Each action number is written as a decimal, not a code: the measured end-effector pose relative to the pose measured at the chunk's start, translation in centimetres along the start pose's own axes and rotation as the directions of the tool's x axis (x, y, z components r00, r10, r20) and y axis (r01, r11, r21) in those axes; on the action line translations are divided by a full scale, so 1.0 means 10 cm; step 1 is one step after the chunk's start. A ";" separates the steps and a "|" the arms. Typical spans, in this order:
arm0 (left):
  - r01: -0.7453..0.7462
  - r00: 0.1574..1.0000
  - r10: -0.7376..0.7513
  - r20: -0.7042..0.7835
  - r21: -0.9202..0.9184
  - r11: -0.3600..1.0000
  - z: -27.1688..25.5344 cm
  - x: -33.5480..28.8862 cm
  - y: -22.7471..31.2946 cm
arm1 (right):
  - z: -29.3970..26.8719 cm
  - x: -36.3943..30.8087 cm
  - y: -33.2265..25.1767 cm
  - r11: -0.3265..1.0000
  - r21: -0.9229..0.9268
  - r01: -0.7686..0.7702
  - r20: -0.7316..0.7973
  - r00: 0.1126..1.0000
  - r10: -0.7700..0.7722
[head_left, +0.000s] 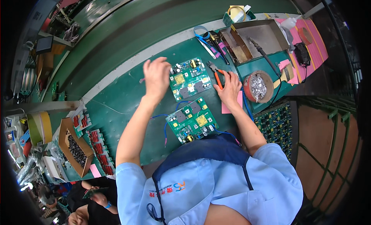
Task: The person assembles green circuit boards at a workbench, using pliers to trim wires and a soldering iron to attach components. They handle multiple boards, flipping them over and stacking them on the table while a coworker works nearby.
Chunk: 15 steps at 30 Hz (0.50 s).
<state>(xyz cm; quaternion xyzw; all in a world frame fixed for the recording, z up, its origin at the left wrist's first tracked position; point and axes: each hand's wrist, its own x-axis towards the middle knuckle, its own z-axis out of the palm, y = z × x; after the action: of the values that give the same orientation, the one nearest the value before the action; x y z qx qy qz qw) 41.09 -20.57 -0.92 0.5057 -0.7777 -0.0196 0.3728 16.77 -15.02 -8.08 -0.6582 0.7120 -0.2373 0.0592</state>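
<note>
My left hand (156, 79) is above the green mat at the left edge of the farther circuit board (190, 79); its fingers are loosely bent and apart, with nothing visible in them. A small pink tip (142, 80) shows beside that hand. To the right of this board, my right hand (229, 89) has its thumb and fingers around the orange handles of the cutters (218, 75), whose jaws point away from me. The nearer circuit board (192, 120) lies close to my body, with blue wires (165, 134) at its sides. Both boards are green and carry many components.
Right of my hand stands a round tub (258, 87) of metal scraps. Behind it, a soldering iron (262, 53) rests across a metal tray (266, 33). Pens and a blue strap lie beyond the cutters. At left are a cardboard box (76, 147) of small dark parts and red-and-white parts (101, 149).
</note>
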 end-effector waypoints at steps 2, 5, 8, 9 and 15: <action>0.229 0.968 -0.241 -0.070 -0.146 0.962 -0.21 0.07 -0.07 | 0.04 0.00 0.02 0.999 -0.005 0.039 -0.025 0.999 -0.039; 0.256 0.956 -0.284 -0.078 -0.258 0.932 -0.58 0.07 -0.05 | 0.05 -0.01 0.02 0.998 -0.026 0.051 -0.033 0.998 -0.052; 0.531 0.716 -0.684 -0.137 -0.529 0.662 -0.85 0.00 -0.71 | 0.05 0.00 0.00 0.998 -0.019 0.065 -0.043 0.997 -0.066; 0.626 0.708 -0.696 -0.117 -0.352 0.696 -0.85 -0.10 -0.93 | 0.04 -0.01 -0.02 0.997 -0.026 0.074 -0.050 0.996 -0.076; 0.643 0.723 -0.664 0.188 0.166 0.748 -0.54 -0.70 -1.11 | -0.10 0.02 -0.13 0.879 0.445 0.172 -0.101 0.985 -0.141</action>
<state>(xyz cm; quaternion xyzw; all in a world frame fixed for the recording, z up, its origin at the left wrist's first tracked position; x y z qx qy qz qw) 54.38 -18.51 -5.45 0.7573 -0.5879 -0.1749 0.2241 17.47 -15.02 -6.58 -0.6736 0.5832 -0.4217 0.1681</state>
